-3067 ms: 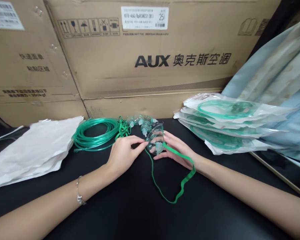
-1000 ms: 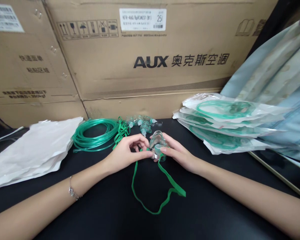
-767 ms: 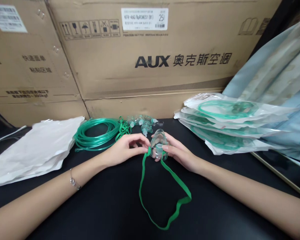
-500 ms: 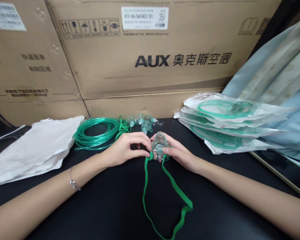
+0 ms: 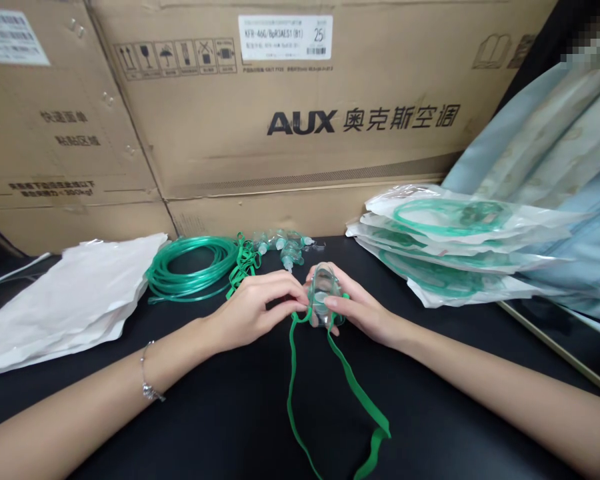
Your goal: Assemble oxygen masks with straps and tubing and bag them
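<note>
A clear oxygen mask (image 5: 324,285) is held above the black table, in the grip of my right hand (image 5: 364,308), whose thumb lies across the front of the mask. At the mask's left side, my left hand (image 5: 265,303) pinches the end of a green elastic strap (image 5: 364,400) between thumb and fingertips. The strap runs through both sides of the mask and hangs toward me in a long loop, its lowest part out of view. The left fingertips partly hide where the strap meets the mask.
Behind the hands lie a coil of green tubing (image 5: 193,273), tangled green straps (image 5: 245,262) and several clear connector pieces (image 5: 285,245). White pouches (image 5: 75,293) are stacked left, bagged mask sets (image 5: 445,243) right. A large cardboard box (image 5: 300,87) walls off the back.
Both hands and the mask have shifted slightly right and down in view. The green strap at the left side now bends in a small loop between the left fingertips and the mask.
</note>
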Demonstrator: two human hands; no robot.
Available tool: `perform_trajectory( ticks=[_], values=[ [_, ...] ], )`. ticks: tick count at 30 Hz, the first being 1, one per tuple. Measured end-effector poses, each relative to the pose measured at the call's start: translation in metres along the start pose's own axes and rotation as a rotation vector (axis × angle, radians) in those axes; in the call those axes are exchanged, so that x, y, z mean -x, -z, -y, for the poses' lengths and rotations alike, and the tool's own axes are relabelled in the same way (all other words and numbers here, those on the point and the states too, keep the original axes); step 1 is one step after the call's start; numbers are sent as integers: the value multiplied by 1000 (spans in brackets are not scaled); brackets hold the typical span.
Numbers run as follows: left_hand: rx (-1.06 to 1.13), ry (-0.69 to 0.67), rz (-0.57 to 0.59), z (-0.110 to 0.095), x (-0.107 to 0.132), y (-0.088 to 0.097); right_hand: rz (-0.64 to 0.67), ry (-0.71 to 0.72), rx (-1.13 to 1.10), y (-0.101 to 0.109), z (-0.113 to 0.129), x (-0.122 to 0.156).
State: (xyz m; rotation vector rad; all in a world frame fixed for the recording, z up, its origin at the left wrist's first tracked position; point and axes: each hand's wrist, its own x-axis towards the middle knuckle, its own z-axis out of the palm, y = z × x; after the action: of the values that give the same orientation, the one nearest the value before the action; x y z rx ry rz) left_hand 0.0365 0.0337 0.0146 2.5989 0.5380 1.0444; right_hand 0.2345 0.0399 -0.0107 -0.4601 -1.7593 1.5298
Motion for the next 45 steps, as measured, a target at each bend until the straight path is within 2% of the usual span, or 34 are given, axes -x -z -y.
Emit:
perform_trajectory(
  ticks=[7,11,22,28,33,37,39,41,45],
  values=[
    [-52,139,-94,-3,0,-5,-6,-34,-3,-3,2,2],
    [-116,264,-126,0,-2,-4,27,-31,31,-5,4,3],
    [-269,487,-195,15,-4,7,26,-54,56,-8,7,5],
    [-239,472,-184,9,-5,6,-53,-16,20,1,-1,1],
    [-232,452,-106,10,-4,4,-69,-39,40,3,-4,-1],
    [-241,377,-266,6,-1,-1,-137,-32,54,2,-4,-2],
    [-201,317,-294,-1,-1,-2,-171,-56,64,2,-4,-3],
    [-149,297,-243,-7,-2,-4,-193,-74,71,2,-5,-3],
    [-55,365,-166,-11,-4,-4,-189,-93,70,1,-3,-3]
  ],
)
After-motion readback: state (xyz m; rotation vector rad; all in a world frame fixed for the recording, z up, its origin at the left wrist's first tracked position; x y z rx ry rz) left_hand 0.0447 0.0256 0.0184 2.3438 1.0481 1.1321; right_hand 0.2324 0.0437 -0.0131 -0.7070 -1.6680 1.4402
